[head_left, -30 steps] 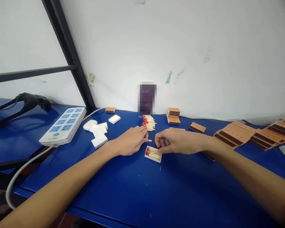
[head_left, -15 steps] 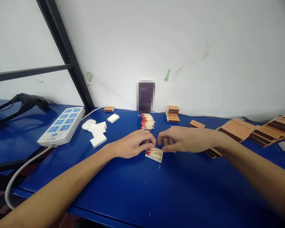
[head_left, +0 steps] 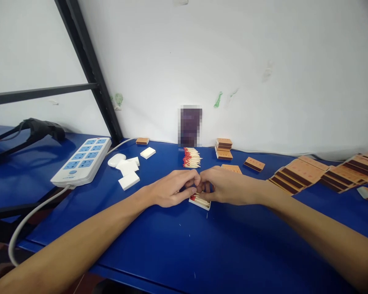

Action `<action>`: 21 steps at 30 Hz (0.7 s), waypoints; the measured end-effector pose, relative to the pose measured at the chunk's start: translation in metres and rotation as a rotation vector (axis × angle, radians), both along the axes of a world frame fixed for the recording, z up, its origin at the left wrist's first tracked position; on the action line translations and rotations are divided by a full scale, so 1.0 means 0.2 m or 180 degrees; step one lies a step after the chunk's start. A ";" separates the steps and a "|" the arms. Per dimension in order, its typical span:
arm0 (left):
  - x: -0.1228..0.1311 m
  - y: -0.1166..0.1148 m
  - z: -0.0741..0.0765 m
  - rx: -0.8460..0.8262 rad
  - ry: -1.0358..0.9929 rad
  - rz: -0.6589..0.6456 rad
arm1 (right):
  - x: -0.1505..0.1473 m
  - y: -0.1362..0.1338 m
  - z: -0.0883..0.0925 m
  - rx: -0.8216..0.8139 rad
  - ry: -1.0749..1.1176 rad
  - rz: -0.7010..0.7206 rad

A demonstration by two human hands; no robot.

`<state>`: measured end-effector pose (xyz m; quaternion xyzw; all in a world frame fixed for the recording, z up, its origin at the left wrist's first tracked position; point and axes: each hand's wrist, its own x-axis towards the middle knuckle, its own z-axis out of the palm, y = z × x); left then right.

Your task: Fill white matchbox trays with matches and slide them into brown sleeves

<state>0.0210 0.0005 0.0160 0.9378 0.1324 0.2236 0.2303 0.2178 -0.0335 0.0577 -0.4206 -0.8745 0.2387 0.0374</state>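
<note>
A small white matchbox tray (head_left: pixel 200 201) holding red-tipped matches lies on the blue table (head_left: pixel 178 249). My left hand (head_left: pixel 171 188) and my right hand (head_left: pixel 225 185) meet fingertip to fingertip right over the tray's far edge. Both hands have their fingers curled and pinched together; what they pinch is hidden. A loose pile of red-tipped matches (head_left: pixel 191 158) lies just beyond the hands.
Several empty white trays (head_left: pixel 129 169) and a white power strip (head_left: pixel 82 160) lie at the left. Brown matchbox sleeves (head_left: pixel 223 148) are stacked at the back, and many more (head_left: pixel 319 171) spread along the right. A black frame post (head_left: pixel 88 69) rises at the left.
Both hands have closed in on each other over the tray until their fingertips touch. They now cover most of the tray, which was in plain sight a second ago.
</note>
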 end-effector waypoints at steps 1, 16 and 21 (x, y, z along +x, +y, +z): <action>-0.01 0.01 0.00 0.0053 0.0082 0.0002 | 0.00 0.00 0.00 -0.0004 -0.0029 -0.0011; 0.00 0.01 0.01 0.0593 0.0919 0.0320 | -0.02 -0.04 0.03 -0.0056 -0.0365 -0.0425; 0.01 0.01 -0.01 0.0709 0.0901 0.0494 | -0.01 -0.03 0.00 0.0322 -0.0532 -0.0288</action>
